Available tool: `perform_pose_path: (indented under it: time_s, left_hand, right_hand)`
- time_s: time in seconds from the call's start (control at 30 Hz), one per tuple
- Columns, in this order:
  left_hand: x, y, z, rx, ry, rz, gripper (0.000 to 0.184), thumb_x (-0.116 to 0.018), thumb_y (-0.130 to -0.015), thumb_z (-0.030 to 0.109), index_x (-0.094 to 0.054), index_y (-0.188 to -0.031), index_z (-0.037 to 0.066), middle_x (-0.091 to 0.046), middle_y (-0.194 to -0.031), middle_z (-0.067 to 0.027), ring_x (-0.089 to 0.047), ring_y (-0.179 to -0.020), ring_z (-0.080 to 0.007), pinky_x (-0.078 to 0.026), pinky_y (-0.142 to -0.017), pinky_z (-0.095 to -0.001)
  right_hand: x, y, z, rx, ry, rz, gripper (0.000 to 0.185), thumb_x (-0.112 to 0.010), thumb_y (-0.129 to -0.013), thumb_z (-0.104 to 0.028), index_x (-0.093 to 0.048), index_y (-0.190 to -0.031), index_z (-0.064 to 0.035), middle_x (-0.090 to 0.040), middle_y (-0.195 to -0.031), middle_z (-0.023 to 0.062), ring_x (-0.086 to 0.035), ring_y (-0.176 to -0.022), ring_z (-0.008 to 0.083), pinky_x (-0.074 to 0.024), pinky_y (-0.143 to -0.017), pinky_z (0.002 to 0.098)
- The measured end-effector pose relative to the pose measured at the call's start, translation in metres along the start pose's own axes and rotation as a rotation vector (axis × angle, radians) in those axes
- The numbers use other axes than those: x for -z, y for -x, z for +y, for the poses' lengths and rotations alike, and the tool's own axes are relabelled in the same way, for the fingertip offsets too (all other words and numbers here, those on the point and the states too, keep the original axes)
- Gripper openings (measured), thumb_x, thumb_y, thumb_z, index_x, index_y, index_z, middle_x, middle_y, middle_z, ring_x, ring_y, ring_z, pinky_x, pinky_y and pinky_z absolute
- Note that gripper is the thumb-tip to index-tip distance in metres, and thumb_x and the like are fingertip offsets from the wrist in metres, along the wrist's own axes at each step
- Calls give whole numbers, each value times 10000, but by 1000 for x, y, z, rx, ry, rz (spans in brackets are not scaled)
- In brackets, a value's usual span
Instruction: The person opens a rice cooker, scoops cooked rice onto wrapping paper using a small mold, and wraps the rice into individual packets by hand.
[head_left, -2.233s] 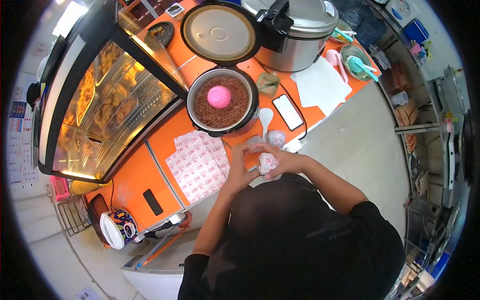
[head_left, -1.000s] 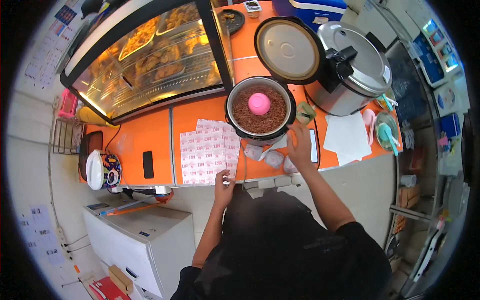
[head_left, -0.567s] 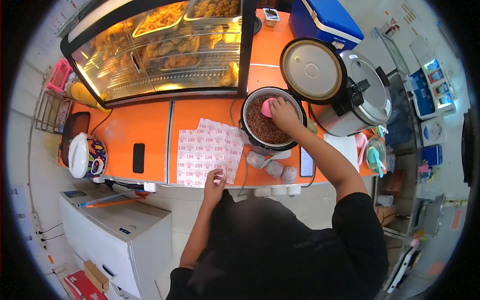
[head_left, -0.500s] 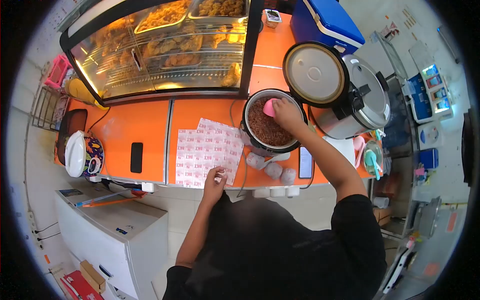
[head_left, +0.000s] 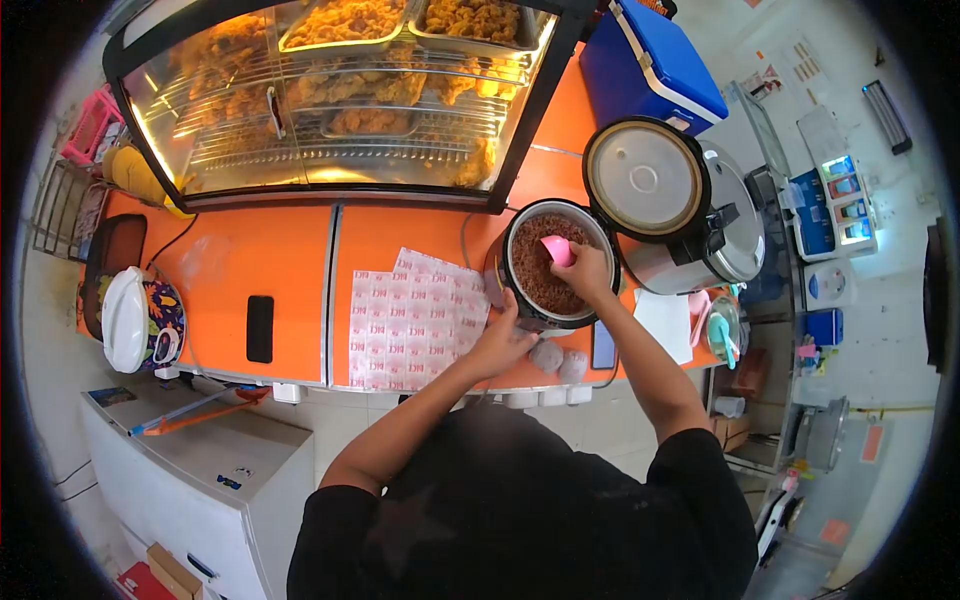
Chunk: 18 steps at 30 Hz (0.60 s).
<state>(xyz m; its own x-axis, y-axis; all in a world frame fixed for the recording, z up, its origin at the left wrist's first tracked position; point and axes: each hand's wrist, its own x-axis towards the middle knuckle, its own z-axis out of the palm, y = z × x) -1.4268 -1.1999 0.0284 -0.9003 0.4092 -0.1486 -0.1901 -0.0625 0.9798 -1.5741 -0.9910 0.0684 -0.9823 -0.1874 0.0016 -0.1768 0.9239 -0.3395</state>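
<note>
My right hand (head_left: 588, 272) is closed on a pink scoop (head_left: 556, 249), which dips into reddish-brown cooked rice (head_left: 532, 268). That rice fills the pot of a rice cooker (head_left: 516, 214), whose round lid (head_left: 645, 180) stands swung back to the right. Against the cooker's near left side, my left hand (head_left: 503, 345) rests with fingers stretched out, holding nothing. Left of it lie overlapping sheets of printed wrapping paper (head_left: 405, 325). Wrapped round bundles (head_left: 572, 366) sit just below the cooker, partly hidden by my left hand and forearm.
A lit glass cabinet of fried chicken (head_left: 330, 110) stands behind the orange counter (head_left: 290, 240). A black phone (head_left: 260, 329) and a white-lidded pot (head_left: 124, 319) lie to the left. A second steel cooker (head_left: 735, 220) and a blue cooler box (head_left: 655, 75) stand at right.
My left hand has moved right and up from the paper's edge to the cooker's side. The pink scoop has shifted within the rice, and the whole view has moved slightly.
</note>
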Motion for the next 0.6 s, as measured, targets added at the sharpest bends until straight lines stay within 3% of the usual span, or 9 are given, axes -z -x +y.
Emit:
perform_pose_path:
  time_s: [0.1, 0.27, 0.6]
  left_hand:
    - [1, -3, -20, -55, -76, -22, 1050, -648, -983, 162, 187, -1576, -70, -236, -1639, -330, -458, -1432, -369, -439, -1118, -392]
    - [9, 6, 6, -17, -23, -66, 1036, -633, -984, 151, 188, -1579, -64, -270, -1637, -309, -426, -1454, -351, -376, -1164, -374]
    - [6, 4, -5, 22, 49, -51, 1001, -630, -994, 136, 147, -1597, -49, -289, -1636, -283, -400, -1469, -316, -378, -1161, -366]
  right_hand:
    - [-7, 8, 3, 22, -128, 20, 463, -835, -696, -363, -733, -930, 23, -704, -826, 257, -704, -802, 423, -552, -767, 492]
    - [-12, 14, -4, 29, -205, -7, 480, -834, -691, -356, -740, -935, 46, -700, -810, 268, -710, -791, 418, -552, -760, 479]
    - [9, 22, -25, -23, -308, -240, 504, -865, -717, -357, -765, -1035, 21, -729, -815, 236, -730, -764, 356, -562, -762, 423]
